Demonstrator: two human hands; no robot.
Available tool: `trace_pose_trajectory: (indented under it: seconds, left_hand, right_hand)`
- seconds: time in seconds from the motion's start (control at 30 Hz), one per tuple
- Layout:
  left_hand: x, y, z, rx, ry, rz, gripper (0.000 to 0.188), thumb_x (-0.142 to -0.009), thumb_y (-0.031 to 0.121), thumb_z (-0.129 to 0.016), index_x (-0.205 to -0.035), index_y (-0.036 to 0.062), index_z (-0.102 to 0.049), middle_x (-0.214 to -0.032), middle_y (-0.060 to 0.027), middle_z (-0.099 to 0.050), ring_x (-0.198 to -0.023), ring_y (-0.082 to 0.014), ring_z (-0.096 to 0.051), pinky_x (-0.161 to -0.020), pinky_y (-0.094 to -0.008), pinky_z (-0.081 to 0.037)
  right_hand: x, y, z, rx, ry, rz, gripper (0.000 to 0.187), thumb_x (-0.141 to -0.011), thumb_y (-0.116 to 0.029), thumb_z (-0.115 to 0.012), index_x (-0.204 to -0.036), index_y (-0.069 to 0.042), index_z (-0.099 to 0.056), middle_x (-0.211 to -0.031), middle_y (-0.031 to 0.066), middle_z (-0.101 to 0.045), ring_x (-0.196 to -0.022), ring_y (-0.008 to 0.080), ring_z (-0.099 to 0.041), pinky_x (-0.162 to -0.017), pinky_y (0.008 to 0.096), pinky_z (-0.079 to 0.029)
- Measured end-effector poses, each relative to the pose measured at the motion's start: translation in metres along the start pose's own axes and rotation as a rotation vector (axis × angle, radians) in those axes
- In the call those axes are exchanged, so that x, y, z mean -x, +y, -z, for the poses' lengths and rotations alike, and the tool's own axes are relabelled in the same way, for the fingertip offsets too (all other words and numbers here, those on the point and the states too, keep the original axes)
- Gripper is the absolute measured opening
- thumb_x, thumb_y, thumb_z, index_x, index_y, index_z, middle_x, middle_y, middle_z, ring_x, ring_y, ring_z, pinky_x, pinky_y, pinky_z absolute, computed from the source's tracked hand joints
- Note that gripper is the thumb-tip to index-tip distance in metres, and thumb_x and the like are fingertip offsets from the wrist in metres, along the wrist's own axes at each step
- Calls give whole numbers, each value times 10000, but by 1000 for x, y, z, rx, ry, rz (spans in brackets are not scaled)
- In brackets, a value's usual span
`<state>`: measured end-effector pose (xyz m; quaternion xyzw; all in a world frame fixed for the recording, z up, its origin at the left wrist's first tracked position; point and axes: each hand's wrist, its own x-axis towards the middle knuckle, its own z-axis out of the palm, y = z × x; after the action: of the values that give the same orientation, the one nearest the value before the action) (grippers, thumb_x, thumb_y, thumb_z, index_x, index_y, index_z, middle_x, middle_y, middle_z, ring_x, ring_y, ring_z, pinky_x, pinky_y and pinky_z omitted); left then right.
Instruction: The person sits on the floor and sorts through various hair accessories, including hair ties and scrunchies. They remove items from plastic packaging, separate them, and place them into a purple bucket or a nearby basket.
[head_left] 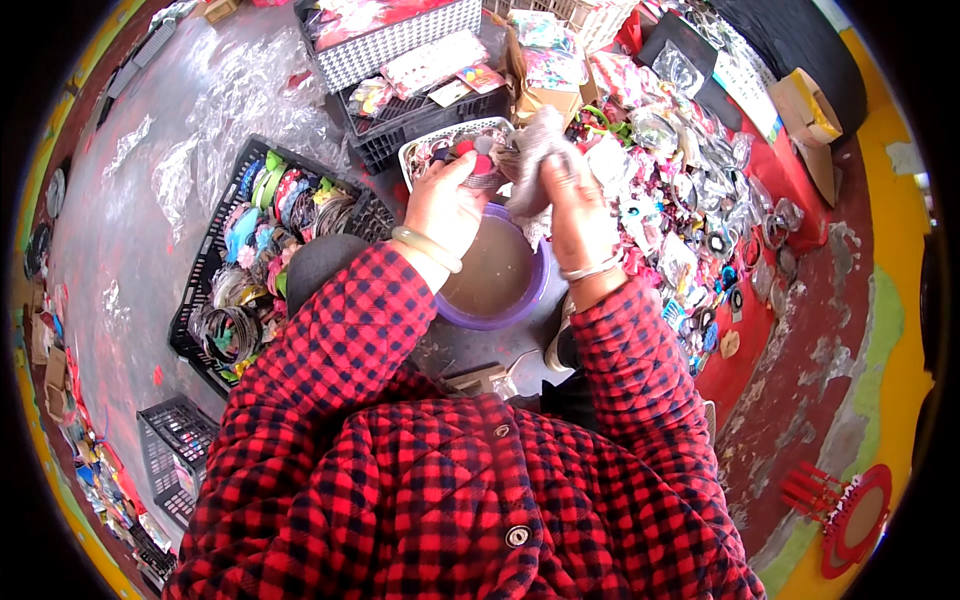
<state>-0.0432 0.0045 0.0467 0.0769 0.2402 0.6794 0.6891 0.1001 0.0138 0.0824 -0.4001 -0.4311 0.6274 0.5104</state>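
My left hand point(448, 208) is closed around a small hair accessory point(482, 165) with red and dark striped fabric. In my right hand point(580, 215) a crumpled greyish cloth point(535, 165) is gripped; it hangs beside the accessory, and I cannot tell whether they touch. Just below both hands stands a purple basin point(545, 285) of murky water point(490, 265). Behind the hands sits a white basket point(408, 165) of brownish and dark hair accessories, partly hidden by my left hand.
At left, a black crate point(185, 325) holds many headbands and hair ties. A large heap of packaged accessories point(665, 200) covers a red sheet at right. Stacked crates point(400, 45) and a cardboard box point(545, 100) stand at the back. Clear plastic film point(235, 110) lies on the floor.
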Motion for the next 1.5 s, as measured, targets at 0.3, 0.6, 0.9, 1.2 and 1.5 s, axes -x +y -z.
trace_pose_trajectory:
  seconds: [0.3, 0.6, 0.9, 1.2, 1.5]
  left_hand:
    - [2, -2, 10, 77, -94, 166, 220, -891, 69, -409, -1066, -25, -504, -1051, -132, -575, -979, -214, -561, -888, -344, -436]
    - [3, -5, 2, -26, 39, 86, 187, -873, 70, -467, -1022, -17, -537, -1040, -138, -589, -992, -260, -563, -922, -436, -422]
    - [1, -3, 3, 70, -70, 58, 201, -888, 47, -445, -1058, -10, -536, -1035, -120, -591, -961, -225, -575, -890, -378, -450]
    - [2, 5, 12, -5, -91, 124, 209, -886, 95, -468, -1065, 14, -542, -1019, -105, -598, -955, -223, -576, -843, -385, -468]
    - [-12, 7, 16, -268, -160, -55, 150, -874, 114, -492, -993, 47, -555, -921, -75, -575, -859, -213, -558, -835, -387, -444]
  right_hand:
    - [-8, 33, -5, 694, -138, 329, 473, -755, -30, -577, -1210, -94, -466, -976, 166, -595, -842, 254, -611, -743, 338, -478]
    - [-15, 22, 11, -53, -65, -189, 418, -769, 24, -366, -1165, -6, -496, -1013, 93, -577, -860, 188, -569, -727, 283, -481]
    - [-2, 18, 2, 503, -175, 232, 408, -892, -125, -466, -1256, 49, -404, -1199, 181, -510, -1153, 254, -465, -978, 312, -339]
    - [-7, 40, 7, 250, -139, 148, 254, -882, -110, -546, -1112, -4, -567, -922, 7, -601, -800, 63, -527, -705, 206, -440]
    - [-27, 18, 48, -442, 154, -135, 302, -909, -251, -467, -1111, -33, -524, -1027, 89, -580, -961, 242, -546, -877, 402, -419]
